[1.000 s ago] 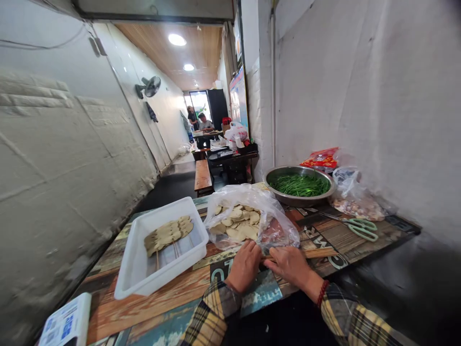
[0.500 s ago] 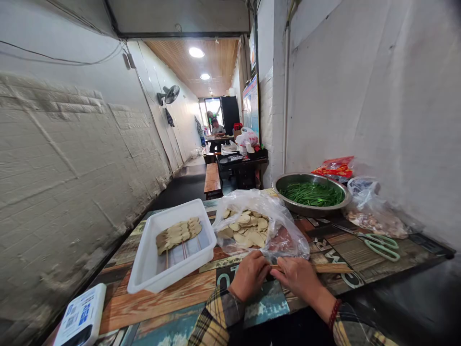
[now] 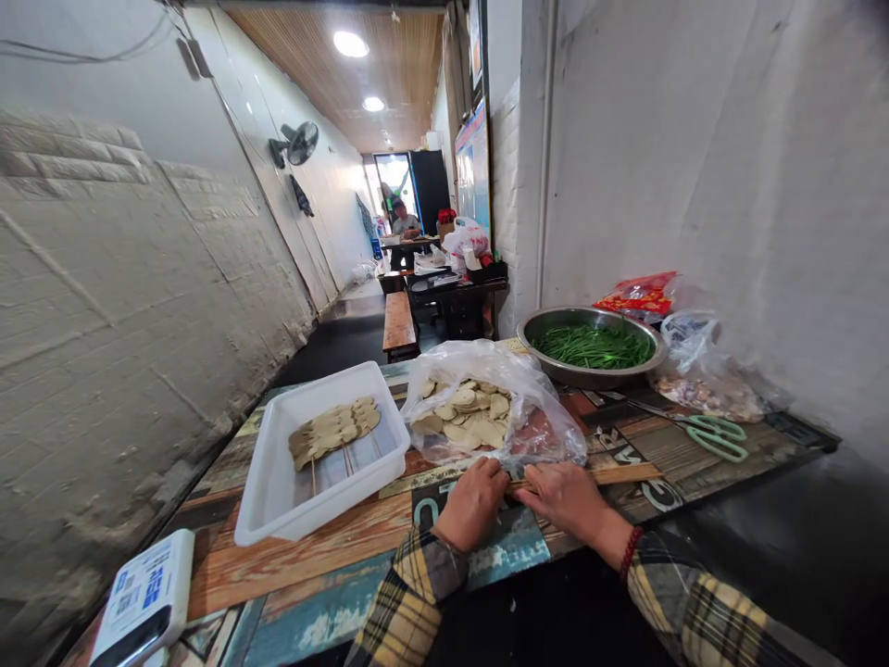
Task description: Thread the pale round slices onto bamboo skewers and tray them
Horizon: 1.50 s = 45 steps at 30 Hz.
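My left hand (image 3: 474, 501) and my right hand (image 3: 566, 497) rest side by side on the painted wooden table (image 3: 347, 565), fingers curled. Both are closed on a bundle of thin bamboo skewers (image 3: 611, 475) that runs out to the right under my right hand. Just beyond the hands lies a clear plastic bag (image 3: 486, 408) of pale round slices. To its left, a white plastic tray (image 3: 278, 491) holds a few skewers (image 3: 333, 432) threaded with the same slices.
A steel bowl of green stems (image 3: 590, 346) stands at the back right, with bagged food (image 3: 701, 384) and a red packet (image 3: 639, 295) behind it. Green-handled scissors (image 3: 715, 437) lie right. A white card reader (image 3: 143, 597) sits front left. A person sits far down the corridor.
The view shifted as my head moved. My hands have stayed on the skewer bundle, hardly moving on the table.
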{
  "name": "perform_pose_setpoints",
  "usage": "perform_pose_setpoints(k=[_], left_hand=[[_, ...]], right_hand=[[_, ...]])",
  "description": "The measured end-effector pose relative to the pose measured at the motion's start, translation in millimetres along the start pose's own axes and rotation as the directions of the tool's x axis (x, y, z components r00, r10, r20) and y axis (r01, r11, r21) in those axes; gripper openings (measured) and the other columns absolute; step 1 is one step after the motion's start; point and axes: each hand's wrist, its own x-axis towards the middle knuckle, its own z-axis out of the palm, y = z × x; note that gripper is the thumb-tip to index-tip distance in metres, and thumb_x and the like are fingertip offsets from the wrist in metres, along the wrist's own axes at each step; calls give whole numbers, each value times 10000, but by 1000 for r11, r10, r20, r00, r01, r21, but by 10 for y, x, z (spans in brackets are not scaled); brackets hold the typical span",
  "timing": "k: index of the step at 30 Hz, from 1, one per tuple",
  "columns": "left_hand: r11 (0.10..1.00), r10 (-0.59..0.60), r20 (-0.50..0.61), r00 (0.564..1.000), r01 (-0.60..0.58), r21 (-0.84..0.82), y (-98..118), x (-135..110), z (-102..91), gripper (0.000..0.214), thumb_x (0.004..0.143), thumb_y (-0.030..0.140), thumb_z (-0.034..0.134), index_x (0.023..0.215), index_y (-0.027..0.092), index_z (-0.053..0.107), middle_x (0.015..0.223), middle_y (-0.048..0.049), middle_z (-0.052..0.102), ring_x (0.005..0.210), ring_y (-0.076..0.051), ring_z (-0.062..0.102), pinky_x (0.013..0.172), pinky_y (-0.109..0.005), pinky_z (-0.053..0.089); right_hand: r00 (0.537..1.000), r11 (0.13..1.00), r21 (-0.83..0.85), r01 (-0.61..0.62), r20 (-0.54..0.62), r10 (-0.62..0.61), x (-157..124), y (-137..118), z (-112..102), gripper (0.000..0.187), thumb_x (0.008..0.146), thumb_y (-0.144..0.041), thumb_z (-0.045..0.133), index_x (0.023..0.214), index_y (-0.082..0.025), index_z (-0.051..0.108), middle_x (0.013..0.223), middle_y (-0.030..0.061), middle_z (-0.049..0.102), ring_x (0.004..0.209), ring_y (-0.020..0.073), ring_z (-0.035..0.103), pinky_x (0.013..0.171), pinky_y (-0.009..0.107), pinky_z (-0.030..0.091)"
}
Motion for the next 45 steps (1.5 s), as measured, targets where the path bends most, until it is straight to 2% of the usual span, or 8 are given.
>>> perform_pose_setpoints(k=[10, 20, 24, 27, 31, 35, 39, 45], left_hand=[[996, 60, -2, 998, -60, 61, -57, 34, 93, 102, 898, 179, 501, 822, 183, 569, 849, -60, 542, 832, -223, 483, 725, -360, 402], [978, 92, 1, 996, -90, 188, -88, -2, -8, 91, 863, 122, 503, 822, 180, 560, 846, -61, 549, 824, -228, 479, 756, -370, 405], [994, 2, -115, 993, 10, 105, -150, -203, -29, 196, 848, 63, 408, 747, 186, 523, 785, -57, 540, 792, -215, 486, 770, -363, 415], [986, -145, -198, 969, 125, -111, -155, -431, -51, 160, 835, 105, 405, 725, 193, 482, 793, -53, 539, 770, -193, 495, 716, -321, 420], [864, -369, -184, 911, 263, -430, -149, -617, -96, 174, 836, 186, 365, 670, 201, 416, 707, -24, 502, 689, -170, 472, 638, -289, 387], [650, -586, -171, 792, 333, -684, -225, -680, -109, 188, 799, 264, 383, 621, 206, 389, 599, 11, 433, 597, -149, 419, 568, -265, 336], [371, -745, -108, 659, 274, -887, -335, -720, -62, 214, 800, 357, 406, 643, 216, 373, 519, 55, 372, 474, -116, 351, 483, -239, 279], [206, -799, -60, 598, 178, -962, -367, -715, -52, 219, 781, 374, 447, 651, 214, 374, 515, 74, 337, 431, -93, 315, 444, -227, 255]], right_hand=[[999, 999, -5, 43, 21, -43, 14, 18, -8, 242, 923, -393, 546, 797, -195, 602, 708, 23, 682, 664, 172, 634, 573, 271, 315], [999, 1000, -26, 3, 48, -1, 10, 4, -122, 295, 902, -482, 570, 863, -194, 616, 768, 29, 701, 731, 187, 661, 574, 265, 350], [999, 1000, -21, -23, 23, 23, -41, 16, -141, 328, 907, -498, 556, 858, -182, 623, 756, 36, 709, 702, 184, 662, 572, 263, 356], [1000, 999, -24, 29, -1, -29, -90, 42, -103, 306, 910, -477, 558, 830, -189, 623, 736, 28, 709, 674, 186, 660, 571, 264, 352], [992, 993, -27, 111, -52, -112, -117, 148, -18, 298, 941, -448, 515, 811, -195, 605, 703, 18, 693, 658, 184, 654, 570, 270, 348], [990, 991, -59, 122, -66, -126, -149, 341, 11, 310, 956, -434, 485, 793, -195, 595, 710, 30, 689, 660, 196, 650, 589, 285, 363], [991, 990, -115, 78, -97, -90, -221, 645, 24, 313, 946, -460, 490, 818, -201, 610, 724, 46, 694, 671, 207, 648, 598, 293, 376], [985, 980, -196, 44, -155, -75, -286, 1175, 21, 287, 954, -413, 482, 868, -202, 656, 789, 76, 678, 732, 211, 637, 652, 307, 400]])
